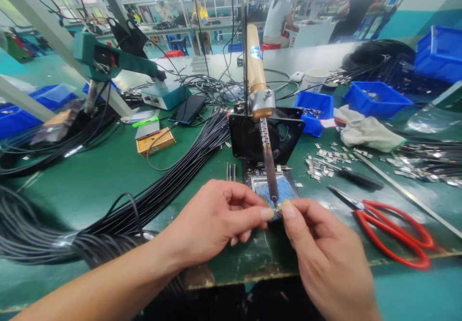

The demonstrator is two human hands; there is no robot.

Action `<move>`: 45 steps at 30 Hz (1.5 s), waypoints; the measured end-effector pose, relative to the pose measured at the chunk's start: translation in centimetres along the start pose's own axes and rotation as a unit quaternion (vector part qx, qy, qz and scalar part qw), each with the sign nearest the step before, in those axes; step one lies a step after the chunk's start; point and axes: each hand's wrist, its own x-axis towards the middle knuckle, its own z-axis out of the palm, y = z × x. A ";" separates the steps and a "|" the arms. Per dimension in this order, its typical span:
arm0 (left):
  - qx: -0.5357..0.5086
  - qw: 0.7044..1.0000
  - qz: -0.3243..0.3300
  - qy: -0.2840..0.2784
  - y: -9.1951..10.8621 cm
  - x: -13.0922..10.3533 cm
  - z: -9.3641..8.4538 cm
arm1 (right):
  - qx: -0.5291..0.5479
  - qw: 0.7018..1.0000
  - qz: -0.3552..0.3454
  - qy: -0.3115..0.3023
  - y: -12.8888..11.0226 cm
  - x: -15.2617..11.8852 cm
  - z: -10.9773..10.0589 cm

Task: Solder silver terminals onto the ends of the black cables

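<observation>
My left hand (227,215) is closed in a pinch below the tip of a mounted soldering iron (269,162). Opposite it, my right hand (317,244) pinches a tiny metal connector (277,207), mostly covered by the fingertips. What my left fingers grip is too small to make out. The iron points downward from a metal clamp, its wooden handle (257,66) at the top. Under the tip and behind my fingers lies a blue sponge (283,188) in a tray. A black fan (267,135) stands behind the iron.
Red-handled scissors (393,229) and loose metal connectors (321,164) lie to the right. A large bundle of black cables (173,172) stretches across the left. Blue bins (375,98), a work glove (368,131) and a wooden box (155,141) sit farther back. People are in the background.
</observation>
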 end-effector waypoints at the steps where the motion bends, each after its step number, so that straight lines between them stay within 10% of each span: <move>1: -0.002 1.000 -0.002 0.000 0.0 0.0 0.0 | 0.000 1.000 0.000 -0.002 0.0 0.0 0.0; 45: -0.039 0.999 0.007 -0.029 -0.1 0.1 0.0 | 0.021 0.999 0.034 -0.030 -0.1 0.0 -0.1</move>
